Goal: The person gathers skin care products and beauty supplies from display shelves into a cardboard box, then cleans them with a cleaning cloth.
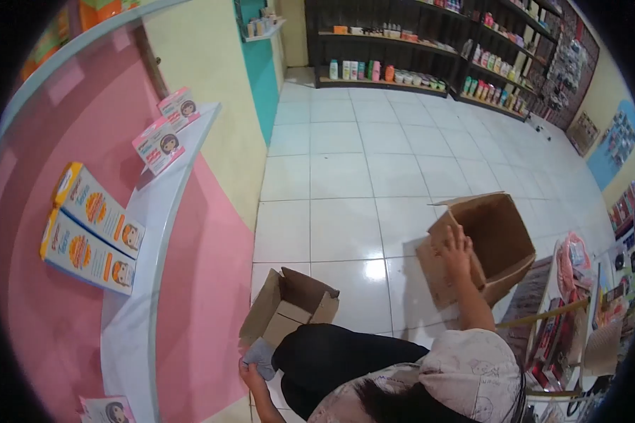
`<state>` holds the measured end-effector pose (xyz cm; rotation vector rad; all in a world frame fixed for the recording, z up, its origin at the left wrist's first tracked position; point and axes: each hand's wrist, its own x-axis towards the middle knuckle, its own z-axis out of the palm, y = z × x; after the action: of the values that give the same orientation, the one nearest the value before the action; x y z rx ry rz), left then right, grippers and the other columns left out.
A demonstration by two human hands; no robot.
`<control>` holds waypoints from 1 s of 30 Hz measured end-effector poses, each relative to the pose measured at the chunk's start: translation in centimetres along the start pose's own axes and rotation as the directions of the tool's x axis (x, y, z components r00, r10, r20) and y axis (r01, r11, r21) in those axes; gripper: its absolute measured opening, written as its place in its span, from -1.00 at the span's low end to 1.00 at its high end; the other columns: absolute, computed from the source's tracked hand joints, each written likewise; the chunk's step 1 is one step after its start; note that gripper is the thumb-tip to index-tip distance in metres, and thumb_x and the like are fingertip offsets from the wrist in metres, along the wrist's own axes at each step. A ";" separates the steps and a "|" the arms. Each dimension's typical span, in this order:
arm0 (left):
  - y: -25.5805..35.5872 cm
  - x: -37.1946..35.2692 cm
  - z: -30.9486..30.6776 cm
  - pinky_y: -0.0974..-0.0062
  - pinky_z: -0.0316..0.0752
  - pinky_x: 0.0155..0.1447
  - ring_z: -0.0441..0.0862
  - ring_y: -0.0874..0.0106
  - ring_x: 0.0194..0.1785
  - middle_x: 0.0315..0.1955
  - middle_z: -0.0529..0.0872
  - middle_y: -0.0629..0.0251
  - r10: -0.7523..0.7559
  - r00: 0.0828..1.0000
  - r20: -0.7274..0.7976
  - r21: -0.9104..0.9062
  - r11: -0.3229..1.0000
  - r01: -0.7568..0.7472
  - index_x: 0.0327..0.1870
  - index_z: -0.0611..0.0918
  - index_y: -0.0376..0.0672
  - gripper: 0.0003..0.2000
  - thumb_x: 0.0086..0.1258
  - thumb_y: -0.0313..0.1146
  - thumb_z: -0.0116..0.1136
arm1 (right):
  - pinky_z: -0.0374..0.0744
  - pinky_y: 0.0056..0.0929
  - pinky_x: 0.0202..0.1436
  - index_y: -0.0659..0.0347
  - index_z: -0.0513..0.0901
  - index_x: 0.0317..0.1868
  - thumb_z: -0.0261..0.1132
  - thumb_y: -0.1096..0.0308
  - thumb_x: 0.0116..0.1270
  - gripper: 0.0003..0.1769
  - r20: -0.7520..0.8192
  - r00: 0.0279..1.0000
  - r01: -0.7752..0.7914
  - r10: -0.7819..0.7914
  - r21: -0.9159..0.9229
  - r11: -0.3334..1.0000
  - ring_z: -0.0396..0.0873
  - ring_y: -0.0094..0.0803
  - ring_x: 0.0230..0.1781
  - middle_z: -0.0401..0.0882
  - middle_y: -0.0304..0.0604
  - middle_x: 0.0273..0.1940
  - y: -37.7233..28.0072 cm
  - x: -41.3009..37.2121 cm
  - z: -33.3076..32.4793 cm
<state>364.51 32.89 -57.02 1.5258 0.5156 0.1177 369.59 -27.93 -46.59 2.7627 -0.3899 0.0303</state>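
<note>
My right hand (458, 250) lies with spread fingers on the side of a large open cardboard box (501, 229), whose inside looks bare. Down at the lower left, my left hand (250, 374) has its fingers closed on a grey cloth (260, 358). That cloth is beside my knee, next to a smaller open cardboard box (286, 310) on the tiled floor.
A white shelf (166, 190) on the pink wall holds orange-and-white boxes (92, 225) and pink-and-white boxes (161, 144). Dark shelves (384, 42) with bottles stand at the back. A rack (578, 310) with packaged goods is at the right.
</note>
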 end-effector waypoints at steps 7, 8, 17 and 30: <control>0.8 -2.3 2.3 0.46 0.38 0.17 0.51 0.37 0.06 -0.03 0.57 0.21 0.117 0.988 -0.104 -0.006 0.993 -0.118 0.16 0.45 -0.28 -0.59 0.25 -0.45 -0.06 | 0.08 0.22 0.38 0.06 0.49 0.17 0.31 0.31 0.18 -0.50 -0.122 0.962 -0.216 0.246 0.217 0.952 -0.05 0.04 0.48 0.06 -0.06 0.46 1.4 2.3 2.0; 1.4 -2.5 2.5 0.47 0.38 0.17 0.50 0.38 0.07 -0.02 0.56 0.22 0.147 0.982 -0.122 0.035 0.989 -0.143 0.18 0.43 -0.28 -0.59 0.27 -0.44 -0.05 | 0.09 0.18 0.38 0.08 0.48 0.18 0.31 0.30 0.18 -0.49 -0.111 0.959 -0.202 0.261 0.380 0.903 0.03 0.04 0.46 0.12 -0.06 0.44 -1.3 3.4 0.3; 16.8 -11.3 10.2 0.51 0.43 0.06 0.50 0.47 -0.01 -0.08 0.55 0.33 0.428 0.886 0.179 -0.346 0.870 -0.350 0.15 0.46 -0.21 -0.62 0.30 -0.51 0.16 | 0.44 -0.38 0.19 0.22 0.28 0.33 0.47 0.37 0.13 -0.22 -0.413 0.411 -0.002 -0.813 0.891 -0.454 0.44 -0.36 0.13 0.45 -0.11 0.13 -23.0 -6.6 -23.0; 38.6 -19.0 -2.6 0.18 0.32 0.05 0.42 0.15 -0.03 -0.14 0.47 0.15 0.982 -0.019 -0.188 0.947 0.176 -0.269 0.02 0.57 -0.18 -0.57 0.12 -0.27 0.34 | 0.47 -0.34 0.17 0.31 0.36 0.15 0.45 0.43 0.08 -0.36 -0.225 0.814 -0.285 -0.535 0.647 -0.707 0.52 -0.34 0.03 0.52 -0.13 0.01 -19.5 -8.0 -26.0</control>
<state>355.94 30.35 -14.89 2.3477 0.4106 1.9827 367.86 0.67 -29.28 4.8674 1.2485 -1.2963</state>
